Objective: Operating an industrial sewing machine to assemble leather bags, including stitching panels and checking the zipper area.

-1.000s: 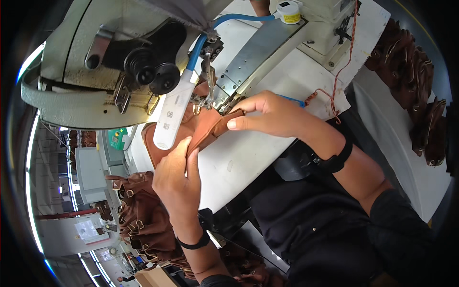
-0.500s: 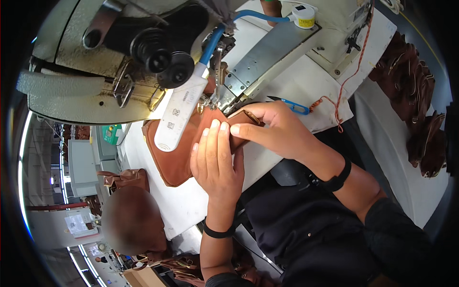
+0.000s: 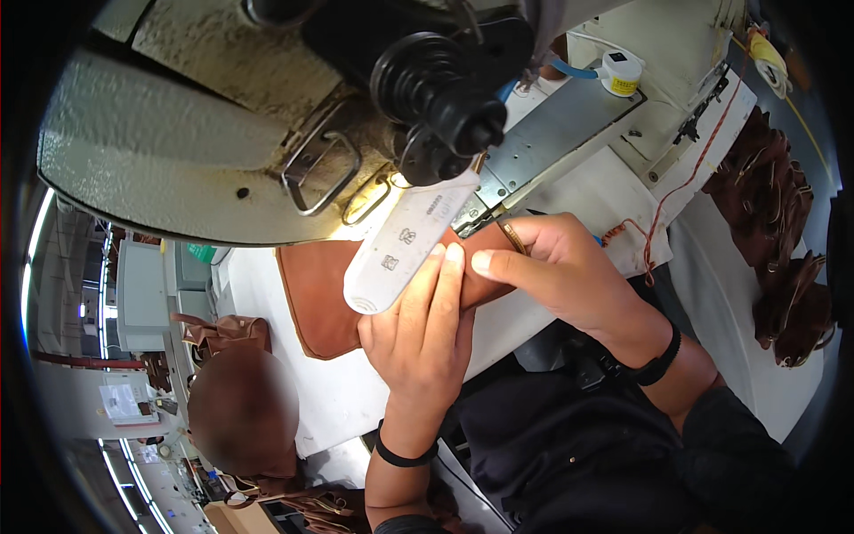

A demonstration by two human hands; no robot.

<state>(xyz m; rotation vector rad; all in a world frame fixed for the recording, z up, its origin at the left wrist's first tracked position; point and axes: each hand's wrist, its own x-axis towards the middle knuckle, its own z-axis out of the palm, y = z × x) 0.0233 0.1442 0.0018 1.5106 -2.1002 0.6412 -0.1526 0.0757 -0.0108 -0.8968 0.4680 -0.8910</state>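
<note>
A brown leather bag piece (image 3: 318, 298) lies on the white worktop, partly under the head of a sewing machine (image 3: 178, 133). My left hand (image 3: 420, 343) rests on it with fingers stretched out. Thumb and fingers of my right hand (image 3: 569, 271) pinch its right edge, beside a short stretch of metal zipper (image 3: 513, 238). A white lamp stick (image 3: 400, 249) hangs over the leather and covers part of it. The needle area is hidden behind the lamp and the black tension parts.
A metal machine bed (image 3: 569, 116) runs toward the upper right. Orange-red thread (image 3: 689, 191) trails down beside it. Brown leather pieces (image 3: 756, 196) are piled at the far right. At the left are a brown bag (image 3: 236, 334) and another person (image 3: 245, 409).
The view has shifted closer to the machine head, which now covers more of the scene. Both hands keep their places on the leather. The blue snips are now mostly hidden behind my right hand.
</note>
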